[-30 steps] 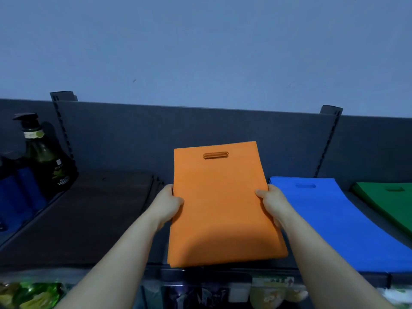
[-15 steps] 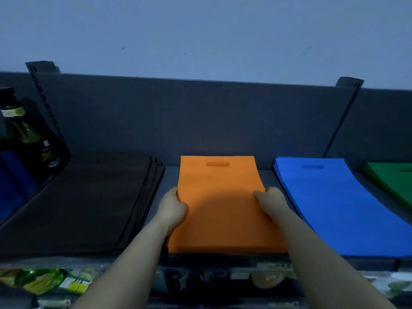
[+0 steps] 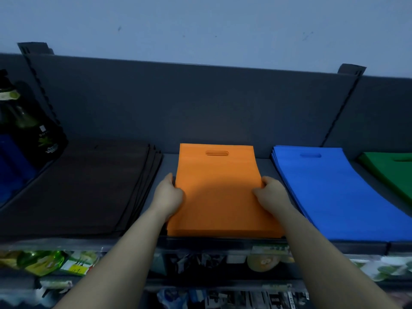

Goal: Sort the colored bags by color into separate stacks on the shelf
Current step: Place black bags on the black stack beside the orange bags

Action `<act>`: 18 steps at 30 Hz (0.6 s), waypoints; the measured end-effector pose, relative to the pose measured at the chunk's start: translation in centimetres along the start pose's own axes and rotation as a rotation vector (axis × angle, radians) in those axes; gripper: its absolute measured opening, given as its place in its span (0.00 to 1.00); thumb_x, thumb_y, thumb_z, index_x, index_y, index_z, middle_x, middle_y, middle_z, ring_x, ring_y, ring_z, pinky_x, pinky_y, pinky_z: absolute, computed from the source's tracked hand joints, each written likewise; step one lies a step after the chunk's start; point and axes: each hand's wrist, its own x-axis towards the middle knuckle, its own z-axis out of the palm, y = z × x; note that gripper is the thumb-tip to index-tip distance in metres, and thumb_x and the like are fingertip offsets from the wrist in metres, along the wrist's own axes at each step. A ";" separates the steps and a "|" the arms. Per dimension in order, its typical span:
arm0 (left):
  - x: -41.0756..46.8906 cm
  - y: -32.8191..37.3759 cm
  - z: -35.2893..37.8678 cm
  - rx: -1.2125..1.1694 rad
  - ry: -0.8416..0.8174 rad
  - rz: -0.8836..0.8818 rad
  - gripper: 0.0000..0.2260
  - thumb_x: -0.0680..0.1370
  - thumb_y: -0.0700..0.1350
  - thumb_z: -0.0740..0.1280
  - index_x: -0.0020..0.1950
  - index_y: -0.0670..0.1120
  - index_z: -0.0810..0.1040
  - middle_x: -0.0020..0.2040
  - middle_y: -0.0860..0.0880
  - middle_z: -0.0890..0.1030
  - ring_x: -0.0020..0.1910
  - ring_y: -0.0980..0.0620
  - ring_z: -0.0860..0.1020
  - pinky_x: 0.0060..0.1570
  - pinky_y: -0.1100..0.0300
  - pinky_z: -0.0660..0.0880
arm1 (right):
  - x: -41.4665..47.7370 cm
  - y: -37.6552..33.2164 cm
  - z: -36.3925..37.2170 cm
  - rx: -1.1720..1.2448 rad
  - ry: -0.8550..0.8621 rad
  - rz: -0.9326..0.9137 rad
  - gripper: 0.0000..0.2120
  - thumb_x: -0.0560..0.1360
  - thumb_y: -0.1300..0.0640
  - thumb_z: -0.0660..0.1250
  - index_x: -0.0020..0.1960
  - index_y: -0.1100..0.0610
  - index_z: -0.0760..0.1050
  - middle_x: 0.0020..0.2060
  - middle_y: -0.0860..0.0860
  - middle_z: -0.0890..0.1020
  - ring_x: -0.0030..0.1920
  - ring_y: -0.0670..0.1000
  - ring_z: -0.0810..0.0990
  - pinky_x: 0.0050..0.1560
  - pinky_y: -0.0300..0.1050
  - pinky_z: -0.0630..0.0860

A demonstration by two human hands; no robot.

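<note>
While the flat orange fabric bag stack (image 3: 218,188) lies on the dark grey shelf (image 3: 264,162), its left edge is held by the left hand (image 3: 168,195) and its right edge by the right hand (image 3: 270,192), each grip clenched round the fabric. It is flanked by a dark brown bag stack (image 3: 84,186) and a blue bag stack (image 3: 330,192); green bags (image 3: 392,172) far right.
</note>
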 end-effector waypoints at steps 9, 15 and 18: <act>-1.6 2.1 -2.6 0.414 0.219 0.256 0.21 0.81 0.46 0.60 0.73 0.45 0.66 0.72 0.47 0.69 0.69 0.47 0.68 0.66 0.53 0.68 | 0.1 -4.8 0.3 -0.291 0.068 -0.268 0.24 0.78 0.55 0.62 0.72 0.61 0.65 0.68 0.56 0.71 0.68 0.56 0.68 0.67 0.51 0.66; -2.6 1.2 -7.6 0.729 0.379 0.416 0.15 0.79 0.47 0.60 0.64 0.45 0.75 0.61 0.47 0.77 0.58 0.47 0.75 0.56 0.53 0.70 | -1.8 -9.2 3.0 -0.464 0.119 -0.467 0.22 0.78 0.53 0.60 0.70 0.59 0.68 0.69 0.54 0.70 0.72 0.54 0.62 0.75 0.52 0.53; -2.7 -0.6 -11.5 0.766 0.409 0.402 0.14 0.79 0.47 0.61 0.61 0.45 0.77 0.58 0.47 0.79 0.55 0.45 0.76 0.54 0.53 0.71 | -3.0 -11.7 5.2 -0.476 0.113 -0.498 0.24 0.78 0.51 0.59 0.72 0.58 0.65 0.70 0.53 0.69 0.74 0.54 0.61 0.76 0.53 0.51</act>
